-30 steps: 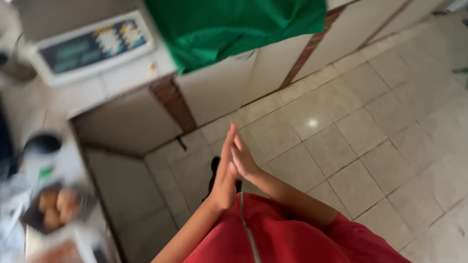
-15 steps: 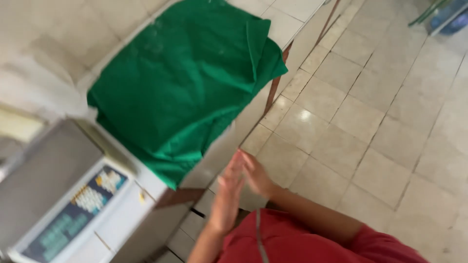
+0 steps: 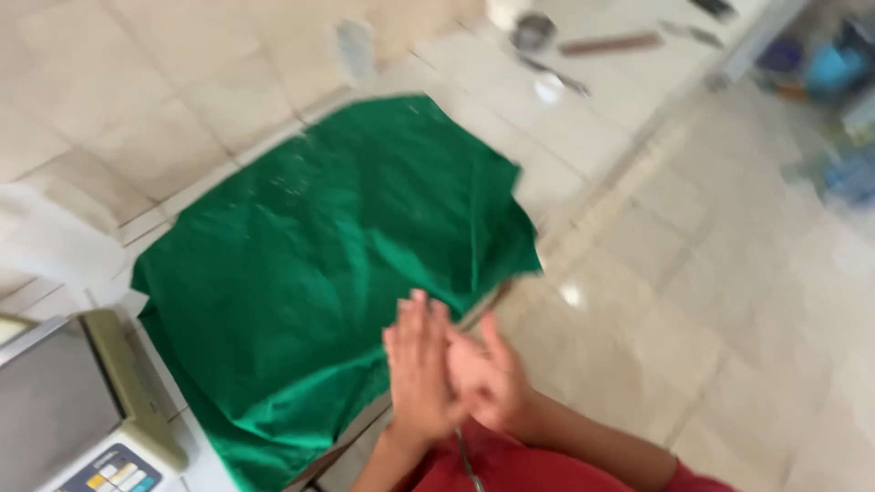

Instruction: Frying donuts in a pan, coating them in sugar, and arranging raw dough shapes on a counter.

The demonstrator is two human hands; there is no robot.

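Left hand (image 3: 421, 369) and right hand (image 3: 488, 374) pressed palm to palm, grasping nothing; green cloth (image 3: 337, 273) just beyond, scale (image 3: 73, 410) far left

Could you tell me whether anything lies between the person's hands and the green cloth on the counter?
Nothing visible does. The left hand and right hand are pressed together, empty, at the near edge of the green cloth. The scale sits off to the left, clear of them.

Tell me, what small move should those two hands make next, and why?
Probably part the palms and lower them toward the green cloth. The left hand and right hand are pressed together, holding nothing, just over the cloth's near edge, which lies rumpled on the tiled counter.
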